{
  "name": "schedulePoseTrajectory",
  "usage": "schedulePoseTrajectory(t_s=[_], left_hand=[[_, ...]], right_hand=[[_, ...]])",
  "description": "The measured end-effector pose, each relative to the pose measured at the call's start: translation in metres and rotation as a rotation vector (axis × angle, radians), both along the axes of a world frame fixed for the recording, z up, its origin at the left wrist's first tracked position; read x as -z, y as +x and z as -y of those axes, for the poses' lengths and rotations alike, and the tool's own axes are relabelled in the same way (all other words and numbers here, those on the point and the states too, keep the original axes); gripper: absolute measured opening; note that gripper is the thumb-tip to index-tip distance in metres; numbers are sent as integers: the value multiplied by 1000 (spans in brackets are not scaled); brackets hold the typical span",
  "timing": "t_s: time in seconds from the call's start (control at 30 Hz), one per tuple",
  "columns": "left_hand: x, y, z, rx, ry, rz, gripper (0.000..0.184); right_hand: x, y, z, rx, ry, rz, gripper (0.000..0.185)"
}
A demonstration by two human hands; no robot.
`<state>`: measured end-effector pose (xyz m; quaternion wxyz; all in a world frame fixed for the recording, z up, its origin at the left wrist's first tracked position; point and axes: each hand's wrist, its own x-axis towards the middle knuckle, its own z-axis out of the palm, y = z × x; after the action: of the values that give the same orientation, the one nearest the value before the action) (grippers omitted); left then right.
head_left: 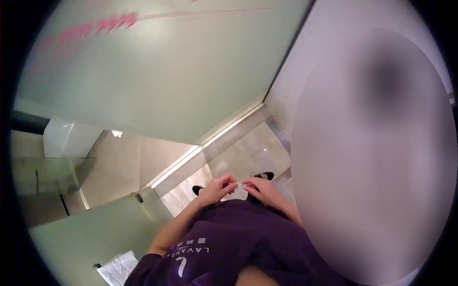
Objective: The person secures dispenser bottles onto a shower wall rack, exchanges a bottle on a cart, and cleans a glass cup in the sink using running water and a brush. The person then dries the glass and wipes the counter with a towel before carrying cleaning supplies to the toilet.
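Observation:
In front of my waist, my left hand (221, 188) is closed, its fingers curled toward the other hand. Close by on the right is my right hand (258, 187), with thumb and fingers drawn together. A narrow gap separates the fingertips. Something pale shows there, but it is too small to tell from the floor behind. Whatever either hand may hold cannot be made out. Below the hands is the dark purple shirt (229, 233) with white lettering. Two dark shoes show past the hands on the tiled floor (238, 159).
A large frosted glass panel (167, 76) with red marks stands ahead. Another glass panel (102, 229) is at lower left, near a white cloth or bag (119, 268). A low sill (176, 167) crosses the floor. A white fixture (71, 138) stands far left. A blurred oval covers the right.

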<state>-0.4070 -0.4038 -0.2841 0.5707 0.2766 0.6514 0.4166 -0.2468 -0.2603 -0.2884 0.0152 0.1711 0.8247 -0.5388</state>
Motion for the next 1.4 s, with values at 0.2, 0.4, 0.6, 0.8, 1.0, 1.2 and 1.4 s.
schedulePoseTrajectory(t_s=[0.2,0.4,0.6,0.8,1.0,1.2,1.4], left_hand=[[34,-65,150,-216,32,-110,16],[29,-129,265,-666,97,-75,15],[35,-183,296,-887,143,12,17],[46,-251,333,-1072,162,296,29],[37,-401,387,-1365,167,517,37],[18,-520,415,-1568,322,565,36],[67,-572,484,-2151,249,607,18]], right_hand=[[16,-133,131,-221,53,-9,23],[20,-241,232,-391,-260,90,18],[23,-321,269,-440,-119,115,19],[9,-426,306,-668,35,-157,14],[27,-615,368,-1098,17,-461,14],[-8,-768,397,-1069,-31,-451,14],[13,-871,428,-1159,41,-168,20]])
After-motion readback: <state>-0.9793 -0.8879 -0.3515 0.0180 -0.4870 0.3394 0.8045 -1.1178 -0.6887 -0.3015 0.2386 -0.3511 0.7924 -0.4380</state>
